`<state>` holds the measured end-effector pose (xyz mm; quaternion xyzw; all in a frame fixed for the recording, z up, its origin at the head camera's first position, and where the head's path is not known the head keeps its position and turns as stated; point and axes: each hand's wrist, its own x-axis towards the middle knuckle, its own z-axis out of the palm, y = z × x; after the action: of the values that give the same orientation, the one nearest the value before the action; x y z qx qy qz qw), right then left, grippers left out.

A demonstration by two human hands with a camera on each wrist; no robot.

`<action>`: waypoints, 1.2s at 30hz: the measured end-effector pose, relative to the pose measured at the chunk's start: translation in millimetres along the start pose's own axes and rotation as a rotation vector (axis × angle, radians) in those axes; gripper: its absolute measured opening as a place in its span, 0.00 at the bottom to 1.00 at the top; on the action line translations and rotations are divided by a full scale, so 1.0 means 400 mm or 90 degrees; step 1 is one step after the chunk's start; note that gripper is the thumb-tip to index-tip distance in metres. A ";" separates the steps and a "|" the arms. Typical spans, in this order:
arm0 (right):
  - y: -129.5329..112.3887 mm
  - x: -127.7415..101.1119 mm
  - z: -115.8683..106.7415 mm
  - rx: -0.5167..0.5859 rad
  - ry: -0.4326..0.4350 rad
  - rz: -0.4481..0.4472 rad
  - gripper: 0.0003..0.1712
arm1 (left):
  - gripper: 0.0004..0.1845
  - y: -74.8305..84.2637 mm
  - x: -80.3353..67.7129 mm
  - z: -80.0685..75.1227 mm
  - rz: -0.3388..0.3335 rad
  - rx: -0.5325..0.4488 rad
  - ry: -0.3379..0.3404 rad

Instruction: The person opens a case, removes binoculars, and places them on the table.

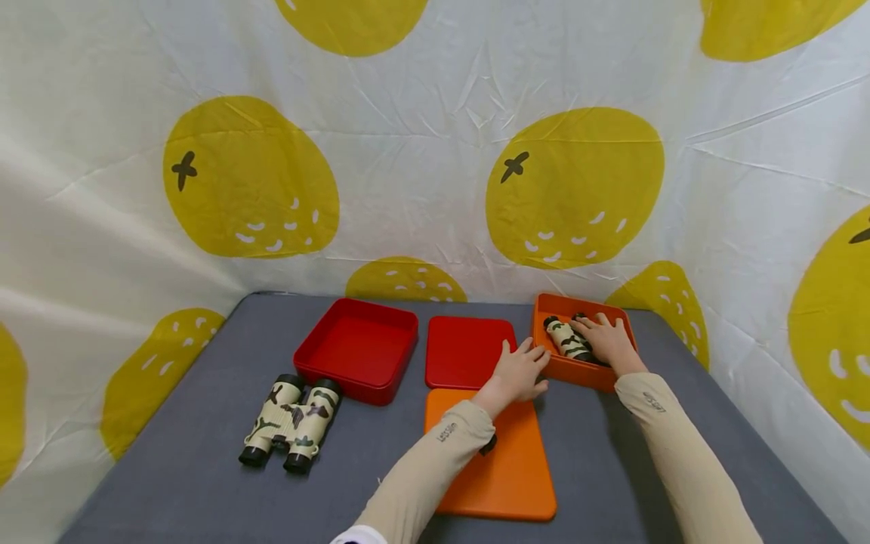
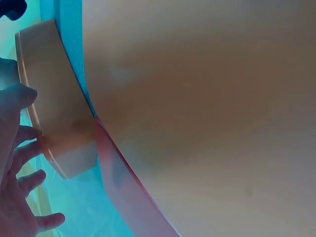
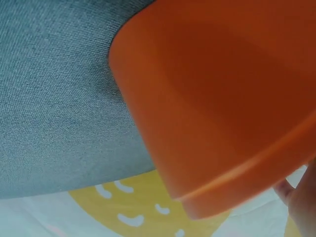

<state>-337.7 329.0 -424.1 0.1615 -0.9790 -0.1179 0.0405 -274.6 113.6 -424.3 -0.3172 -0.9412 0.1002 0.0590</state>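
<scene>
An orange box [image 1: 578, 372] stands at the back right of the grey table [image 1: 170, 483]. A pair of camouflage binoculars [image 1: 566, 338] lies inside it. My right hand [image 1: 609, 341] rests on top of those binoculars with its fingers spread. My left hand [image 1: 519, 372] lies flat with straight fingers against the box's left wall. The left wrist view, in odd colours, shows the fingers [image 2: 22, 195] beside the box wall [image 2: 54, 113]. In the right wrist view the orange box's outer wall [image 3: 222, 98] fills the frame. A second pair of camouflage binoculars [image 1: 291, 421] lies loose at the left.
An open red box [image 1: 319, 363] and a red lid [image 1: 465, 351] sit at the back middle. An orange lid [image 1: 510, 468] lies in front of them, under my left forearm. A white cloth with yellow fruit prints [image 1: 571, 189] walls the table on three sides.
</scene>
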 end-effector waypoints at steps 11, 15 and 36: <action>-0.008 0.012 0.021 0.043 0.015 0.007 0.36 | 0.30 0.001 0.006 -0.001 -0.005 -0.011 -0.012; -0.009 0.016 0.025 0.047 0.017 0.012 0.36 | 0.30 0.002 0.009 0.002 -0.008 -0.014 -0.014; 0.019 0.008 -0.031 0.088 0.050 0.034 0.37 | 0.33 0.003 0.005 0.003 -0.017 -0.004 -0.031</action>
<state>-341.7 332.4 -410.3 0.1426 -0.9863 -0.0426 0.0709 -275.7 115.7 -425.5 -0.3022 -0.9468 0.1045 0.0364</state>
